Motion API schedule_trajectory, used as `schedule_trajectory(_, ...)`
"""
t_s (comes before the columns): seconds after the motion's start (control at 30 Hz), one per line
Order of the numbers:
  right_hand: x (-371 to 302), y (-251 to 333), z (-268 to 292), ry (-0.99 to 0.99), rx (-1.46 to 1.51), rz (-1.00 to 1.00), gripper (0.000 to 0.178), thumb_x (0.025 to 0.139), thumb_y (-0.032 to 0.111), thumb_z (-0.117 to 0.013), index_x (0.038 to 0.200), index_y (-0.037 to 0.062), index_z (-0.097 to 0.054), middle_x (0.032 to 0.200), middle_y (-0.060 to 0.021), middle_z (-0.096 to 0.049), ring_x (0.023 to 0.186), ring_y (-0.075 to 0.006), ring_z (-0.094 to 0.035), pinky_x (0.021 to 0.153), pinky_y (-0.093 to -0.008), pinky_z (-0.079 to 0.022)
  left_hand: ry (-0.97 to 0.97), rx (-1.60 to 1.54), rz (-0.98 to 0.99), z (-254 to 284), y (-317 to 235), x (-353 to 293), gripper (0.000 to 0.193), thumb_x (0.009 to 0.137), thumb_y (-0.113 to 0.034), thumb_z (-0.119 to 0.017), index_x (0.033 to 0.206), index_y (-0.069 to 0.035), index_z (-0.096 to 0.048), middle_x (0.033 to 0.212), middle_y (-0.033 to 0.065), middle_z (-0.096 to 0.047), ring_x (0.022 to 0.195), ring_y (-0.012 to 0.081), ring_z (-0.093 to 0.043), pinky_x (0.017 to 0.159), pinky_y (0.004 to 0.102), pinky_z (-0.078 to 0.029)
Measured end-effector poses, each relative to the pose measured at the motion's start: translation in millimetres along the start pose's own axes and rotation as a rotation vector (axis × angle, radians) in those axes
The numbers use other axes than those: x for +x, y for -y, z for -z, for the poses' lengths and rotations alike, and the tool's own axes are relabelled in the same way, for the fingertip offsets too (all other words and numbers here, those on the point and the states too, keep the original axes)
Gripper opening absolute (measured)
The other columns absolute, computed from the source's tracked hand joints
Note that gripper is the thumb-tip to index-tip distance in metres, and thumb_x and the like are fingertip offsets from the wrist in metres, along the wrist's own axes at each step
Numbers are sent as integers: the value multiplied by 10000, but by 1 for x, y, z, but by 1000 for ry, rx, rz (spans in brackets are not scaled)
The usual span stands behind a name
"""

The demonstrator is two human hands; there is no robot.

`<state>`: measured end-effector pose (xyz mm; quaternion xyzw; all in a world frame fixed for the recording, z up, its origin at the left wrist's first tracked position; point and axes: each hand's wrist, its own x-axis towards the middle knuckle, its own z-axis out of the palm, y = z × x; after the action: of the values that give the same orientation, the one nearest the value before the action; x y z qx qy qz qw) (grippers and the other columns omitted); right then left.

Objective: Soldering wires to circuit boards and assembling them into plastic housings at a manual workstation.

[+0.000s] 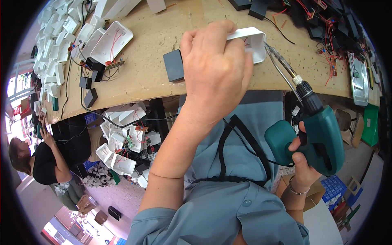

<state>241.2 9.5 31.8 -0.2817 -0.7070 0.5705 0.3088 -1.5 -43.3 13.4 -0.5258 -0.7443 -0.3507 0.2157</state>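
The left hand (216,67) is placed over the table (139,75), fingers curled and closed on a small white casing (256,45). The casing is located near the table's front edge, its open side turned toward the right; part of its wall is covered by the fingers. The right hand (306,169) is wrapped around the handle of a green pistol-shaped soldering tool (326,139), with the thumb and fingers closed about the grip. The tool is inclined up and to the left, and its metal tip ends at the right rim of the casing; whether tip and rim touch cannot be told. A black block (174,66) lies just beside the left hand, on its left. Farther left on the table, an open white shell (112,43) containing red wires lies tilted, near several smaller black blocks (90,98). A large heap of white casings (53,51) occupies the far left. At the upper right, black parts with red wires are piled, and a silver tray (359,93) is positioned near the table's right end. Below the table, further white shells (124,163) are gathered with circuit boards. At the left, a co-worker (53,163) in a black top is present.
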Motion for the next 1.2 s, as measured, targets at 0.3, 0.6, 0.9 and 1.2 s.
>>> schedule_trajectory(0.3, -3, -6, 6, -44, 31, 66, 585, 747, 100, -646, 1234, -69, -369, 1117, -213, -531, 673, -138, -536, 614, -241, -439, 242, -39, 172, 29, 3, -15, 697, 605, -193, -746, 1206, -50, -423, 1121, 210, -428, 929, 356, -499, 754, 386, -438)
schedule_trajectory(0.6, 0, -5, 10, -53, 77, 87, 582, 749, 105, -644, 1240, -46, -368, 1111, -203, -535, 679, -132, -536, 630, -237, -440, -287, -582, 534, 140, 101, 10, 610, 710, -81, -703, 1235, 11, -407, 1006, 108, -556, 806, 122, -567, 621, 203, -481)
schedule_trajectory(0.9, 2, -1, 6, -80, 88, 62, 617, 731, 143, -667, 1238, -46, -370, 1113, -201, -538, 679, -122, -540, 635, -228, -441, 65, 13, 556, 177, 212, 20, 702, 677, -279, -712, 1216, 67, -425, 1079, 156, -536, 933, 178, -533, 793, 259, -426)
schedule_trajectory(1.2, 1, -4, 8, -114, 84, 44, 623, 731, 131, -668, 1246, -46, -365, 1127, -208, -528, 686, -128, -547, 637, -231, -444, -336, 523, 66, 150, 201, 41, 404, 718, -257, -661, 1014, 8, -589, 983, 173, -583, 913, 306, -546, 805, 372, -422)
